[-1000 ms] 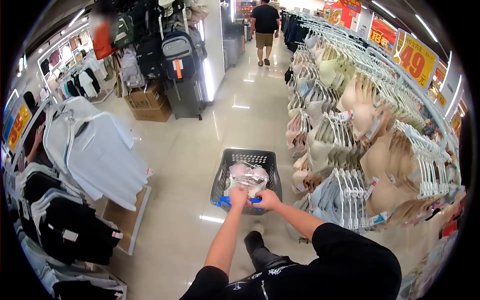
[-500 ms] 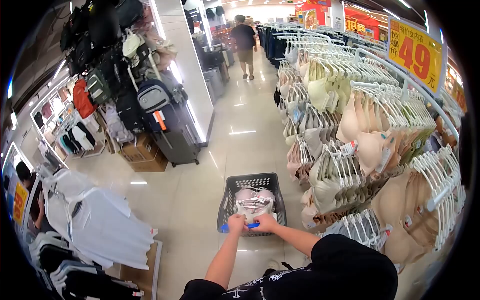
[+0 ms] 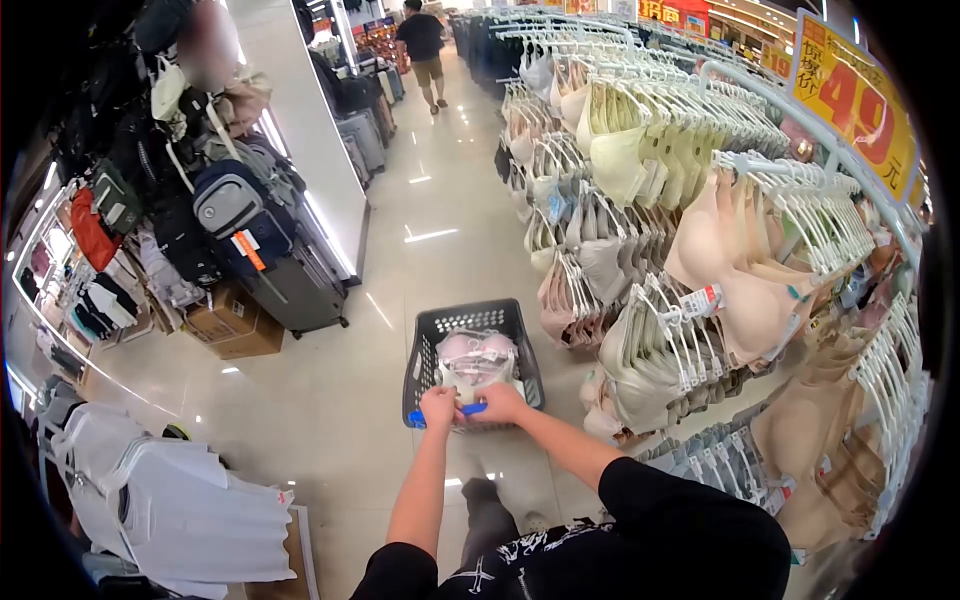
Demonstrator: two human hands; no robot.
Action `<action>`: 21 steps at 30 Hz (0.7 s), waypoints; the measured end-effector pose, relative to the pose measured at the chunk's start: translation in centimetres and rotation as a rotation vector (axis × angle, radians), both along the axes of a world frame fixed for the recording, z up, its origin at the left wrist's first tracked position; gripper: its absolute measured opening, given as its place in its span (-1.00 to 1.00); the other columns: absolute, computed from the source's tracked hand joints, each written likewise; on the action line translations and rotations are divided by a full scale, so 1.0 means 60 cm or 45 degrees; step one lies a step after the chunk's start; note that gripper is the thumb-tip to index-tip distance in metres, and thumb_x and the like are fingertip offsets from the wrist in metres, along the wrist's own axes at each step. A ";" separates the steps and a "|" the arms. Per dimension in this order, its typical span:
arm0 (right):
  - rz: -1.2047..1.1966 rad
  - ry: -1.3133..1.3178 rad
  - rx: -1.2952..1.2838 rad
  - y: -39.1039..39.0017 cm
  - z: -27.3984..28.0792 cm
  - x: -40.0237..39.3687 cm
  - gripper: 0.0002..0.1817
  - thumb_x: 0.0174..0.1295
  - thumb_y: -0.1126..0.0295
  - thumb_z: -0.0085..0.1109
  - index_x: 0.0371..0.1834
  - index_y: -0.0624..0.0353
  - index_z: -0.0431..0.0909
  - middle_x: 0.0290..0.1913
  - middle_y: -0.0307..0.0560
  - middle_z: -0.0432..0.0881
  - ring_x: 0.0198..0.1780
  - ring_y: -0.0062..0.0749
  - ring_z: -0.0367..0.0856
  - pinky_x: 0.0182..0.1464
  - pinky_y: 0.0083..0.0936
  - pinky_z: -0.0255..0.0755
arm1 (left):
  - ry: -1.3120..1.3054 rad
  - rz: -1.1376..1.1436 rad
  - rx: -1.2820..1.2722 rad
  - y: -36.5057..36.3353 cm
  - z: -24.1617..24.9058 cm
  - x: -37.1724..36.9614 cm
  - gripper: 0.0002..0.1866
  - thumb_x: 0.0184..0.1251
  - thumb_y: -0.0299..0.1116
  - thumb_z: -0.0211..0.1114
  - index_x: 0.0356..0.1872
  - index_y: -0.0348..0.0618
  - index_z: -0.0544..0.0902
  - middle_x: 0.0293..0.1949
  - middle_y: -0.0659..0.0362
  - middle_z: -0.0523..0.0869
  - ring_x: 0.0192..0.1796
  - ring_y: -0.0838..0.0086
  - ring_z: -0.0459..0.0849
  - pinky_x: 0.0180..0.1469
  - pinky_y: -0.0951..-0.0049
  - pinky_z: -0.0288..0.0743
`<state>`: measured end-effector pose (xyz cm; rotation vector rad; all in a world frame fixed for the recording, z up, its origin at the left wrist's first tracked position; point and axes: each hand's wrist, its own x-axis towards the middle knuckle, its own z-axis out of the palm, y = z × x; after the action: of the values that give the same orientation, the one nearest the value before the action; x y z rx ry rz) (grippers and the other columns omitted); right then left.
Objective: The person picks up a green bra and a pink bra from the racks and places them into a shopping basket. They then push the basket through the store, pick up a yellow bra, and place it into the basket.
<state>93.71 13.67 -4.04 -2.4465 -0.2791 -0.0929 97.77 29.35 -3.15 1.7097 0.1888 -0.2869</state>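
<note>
A dark grey shopping basket (image 3: 475, 313) with perforated sides is in front of me, just above or at the shiny floor. Inside it lie pale pink and whitish bras (image 3: 477, 352) on clear hangers. My left hand (image 3: 438, 407) is closed around the left part of the basket's blue handle (image 3: 472, 409). Close beside it, my right hand (image 3: 503, 403) grips the same handle from the right. Both forearms reach forward from short black sleeves.
Racks of hanging bras (image 3: 640, 165) line the right side under a yellow price sign (image 3: 858, 105). White shirts (image 3: 200, 510) hang at lower left. Suitcases (image 3: 290, 290), a cardboard box (image 3: 232, 322) and backpacks stand on the left. A person (image 3: 424, 55) is far down the tiled aisle.
My view has turned right and tipped down, so the aisle, basket and hands appear further left and higher. A foot has stepped forward below the basket. Both hands keep their hold on the handle.
</note>
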 end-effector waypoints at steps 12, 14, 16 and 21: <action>-0.121 0.224 -0.118 -0.062 0.029 0.267 -0.54 -0.35 -0.09 0.28 -0.52 0.06 0.61 -0.47 -0.02 0.61 -0.36 -0.15 0.59 -0.30 -0.32 0.43 | -0.005 -0.139 -0.183 -0.070 0.021 0.275 -0.85 0.11 -0.44 0.17 -0.51 -0.36 0.51 -0.71 0.07 0.59 -0.81 0.46 0.52 -0.80 0.51 0.33; -0.119 0.213 -0.166 -0.074 0.030 0.307 -0.54 -0.34 -0.09 0.27 -0.51 0.06 0.61 -0.47 -0.02 0.61 -0.35 -0.15 0.59 -0.29 -0.32 0.43 | -0.020 -0.161 -0.140 -0.086 0.023 0.316 -0.85 0.09 -0.45 0.17 -0.52 -0.36 0.51 -0.71 0.06 0.59 -0.81 0.44 0.53 -0.80 0.50 0.33; -0.127 0.214 -0.219 -0.090 0.031 0.342 -0.54 -0.34 -0.09 0.27 -0.51 0.06 0.61 -0.47 -0.02 0.61 -0.35 -0.15 0.59 -0.29 -0.32 0.43 | -0.032 -0.181 -0.127 -0.099 0.029 0.354 -0.86 0.08 -0.46 0.16 -0.53 -0.36 0.51 -0.71 0.06 0.59 -0.81 0.43 0.53 -0.80 0.50 0.34; -0.155 0.242 -0.253 -0.120 0.037 0.427 -0.54 -0.35 -0.08 0.27 -0.50 0.07 0.61 -0.47 -0.02 0.61 -0.34 -0.15 0.59 -0.27 -0.33 0.44 | -0.025 -0.170 -0.124 -0.133 0.033 0.434 -0.87 0.09 -0.46 0.15 -0.52 -0.36 0.51 -0.71 0.08 0.58 -0.82 0.43 0.52 -0.81 0.50 0.33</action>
<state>119.32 6.49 -1.81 -2.6457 -0.0569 0.1196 123.78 21.37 -1.20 1.6305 0.0452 -0.3716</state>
